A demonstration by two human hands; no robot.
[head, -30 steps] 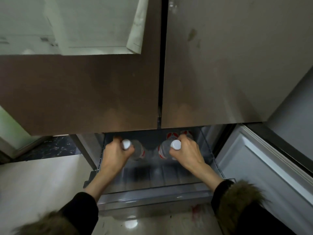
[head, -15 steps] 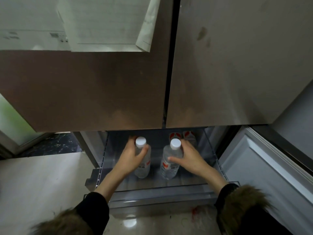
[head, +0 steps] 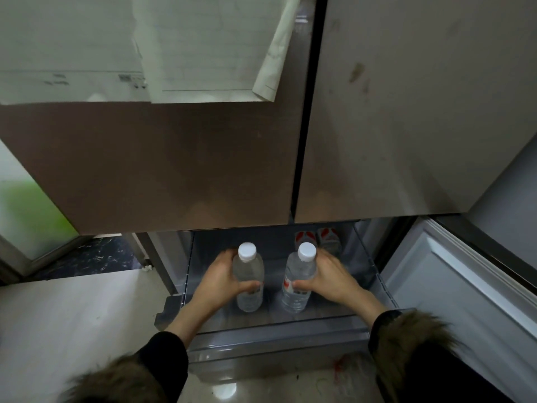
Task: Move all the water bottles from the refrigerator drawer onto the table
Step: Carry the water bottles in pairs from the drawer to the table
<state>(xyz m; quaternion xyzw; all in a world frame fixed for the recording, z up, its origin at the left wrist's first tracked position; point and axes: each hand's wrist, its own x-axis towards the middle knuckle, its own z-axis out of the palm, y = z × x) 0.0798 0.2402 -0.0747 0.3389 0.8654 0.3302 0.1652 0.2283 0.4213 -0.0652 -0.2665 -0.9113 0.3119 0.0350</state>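
Already each grip is closed round its own bottle: the left hand (head: 219, 279) wraps the left water bottle (head: 249, 282) about its middle, thumb across the near side, and the right hand (head: 329, 279) clasps the right water bottle (head: 297, 282) the same way. Both stand upright, white caps up, just apart from each other, in the open refrigerator drawer (head: 276, 343). I cannot tell whether their bases touch the drawer floor. Judging by this, the lift should go straight up and toward the near side, clear of the drawer's front wall, keeping the bottles vertical. At the far right of the drawer at least two more bottles (head: 318, 238) remain, so the job looks unfinished. Their labels are red and white; no writing is readable. Papers (head: 203, 45) on the left refrigerator door (head: 162, 164) above carry print too blurred to read.
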